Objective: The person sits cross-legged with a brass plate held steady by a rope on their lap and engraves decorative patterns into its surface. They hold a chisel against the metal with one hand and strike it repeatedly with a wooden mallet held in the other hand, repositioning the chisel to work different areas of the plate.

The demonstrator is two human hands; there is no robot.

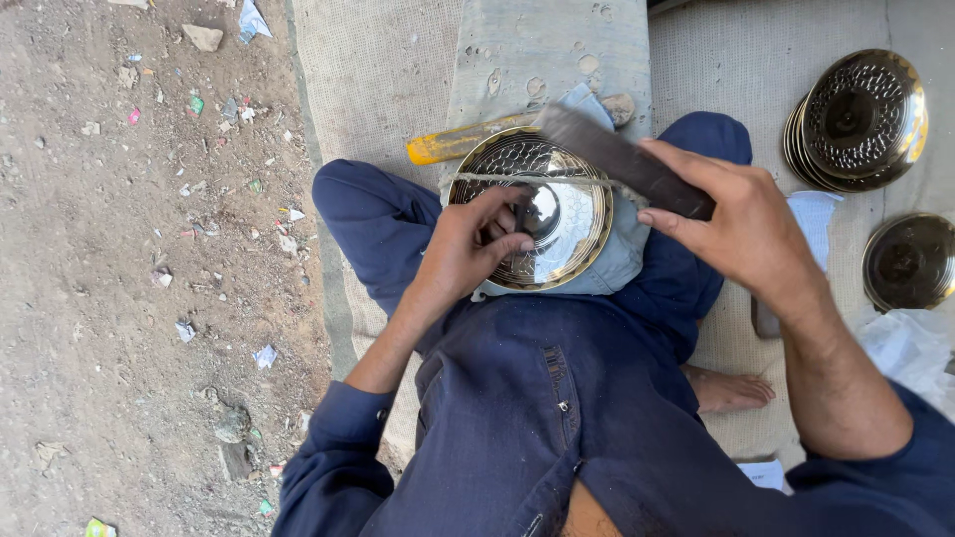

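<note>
left hand (476, 249) grips a punch on the steel plate (567, 214); right hand (736, 224) grasps a mallet (622, 159); burlap mat (368, 80).

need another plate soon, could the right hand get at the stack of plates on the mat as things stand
Probably not right away: the right hand is gripping a dark flat bar. The stack of plates lies close on that side, with nothing between them.

The plate (557, 214) is shiny silver with a gold rim and hammered dimples; the cloth (617, 254) beneath is pale blue, the clothes (537, 398) navy, and the handle (453, 142) looks yellow.
</note>
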